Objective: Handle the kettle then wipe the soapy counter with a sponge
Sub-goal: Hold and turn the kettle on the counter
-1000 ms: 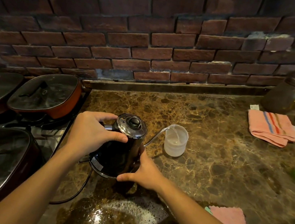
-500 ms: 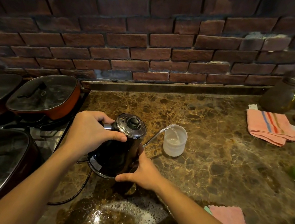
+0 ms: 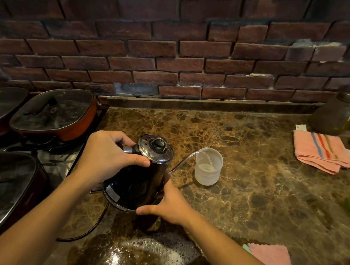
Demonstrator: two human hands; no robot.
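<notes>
Your left hand [image 3: 107,158] is wrapped around the handle of the kettle [image 3: 140,179], thumb lying across the black body just under the shiny lid [image 3: 155,147]. Grip closed on the kettle. Your right hand [image 3: 170,203] is open, palm and spread fingers pressed against the kettle's lower right side near the base, thumb pointing left along the bottom rim.

Kettle is tilted toward the right, near the worktop's [image 3: 261,200] left side beside the stove. Thin spout [image 3: 184,160] reaches over the rim of a clear plastic cup [image 3: 208,167]; a thin stream of water falls into it. Cup stands upright on the worktop, just right of the kettle.

A black cord [image 3: 93,224] trails from under the kettle toward the near edge.

Soapy puddle [image 3: 157,251] with bubbles lies on the worktop just in front of the kettle, between your forearms. Pink cloth [image 3: 273,260] lies right of your right forearm. Striped pink towel [image 3: 322,150] sits well apart, far right.
</notes>
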